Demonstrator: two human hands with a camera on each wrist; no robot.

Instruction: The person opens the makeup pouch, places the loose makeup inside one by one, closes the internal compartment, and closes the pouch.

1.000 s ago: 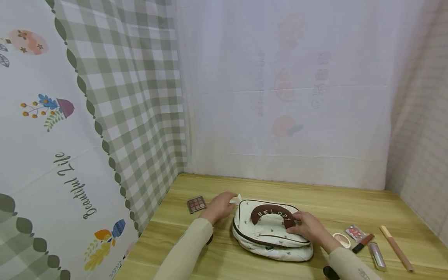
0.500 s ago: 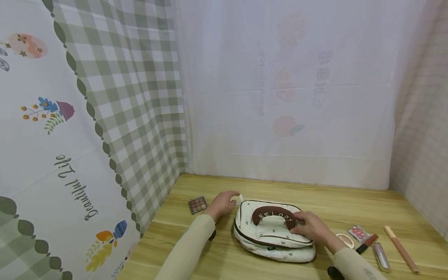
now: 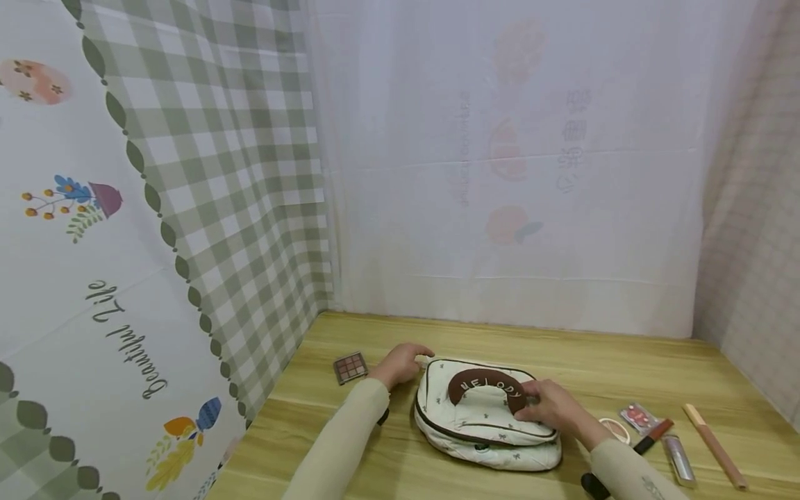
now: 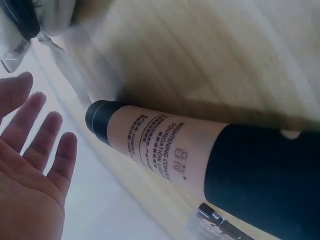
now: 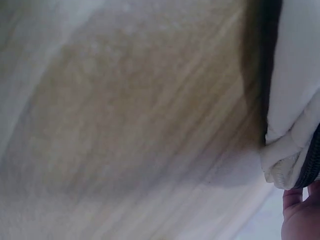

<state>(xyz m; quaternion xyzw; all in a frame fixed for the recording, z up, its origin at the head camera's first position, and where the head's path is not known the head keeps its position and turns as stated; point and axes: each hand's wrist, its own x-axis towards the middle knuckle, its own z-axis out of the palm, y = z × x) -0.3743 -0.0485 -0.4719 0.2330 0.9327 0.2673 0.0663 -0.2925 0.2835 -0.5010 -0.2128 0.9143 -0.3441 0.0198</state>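
Observation:
A white quilted cosmetic bag (image 3: 487,434) with dark piping and small bow prints stands on the table. Its curved brown handle (image 3: 484,378) reads "MELODY". My right hand (image 3: 550,406) pinches the right end of that handle, thumb in front. In the right wrist view only a few of its fingers (image 5: 292,200) show, beside the bag's dark zipper (image 5: 311,160). Just off the bag's back left corner is my left hand (image 3: 400,364), fingers loosely spread around nothing. From that corner a white pull tab (image 4: 65,65) hangs free in the left wrist view.
An eyeshadow palette (image 3: 351,368) lies left of the bag. A foundation tube (image 4: 155,140) lies near the left wrist. To the right are a round compact (image 3: 615,430), a red-patterned square case (image 3: 639,417), a red-and-black tube (image 3: 653,435), a silver tube (image 3: 678,460) and a long brown stick (image 3: 715,446).
My left fingers, earlier pinching the white pull tab, have let it go and opened out. My right hand keeps its hold on the handle, and the bag stays in place.

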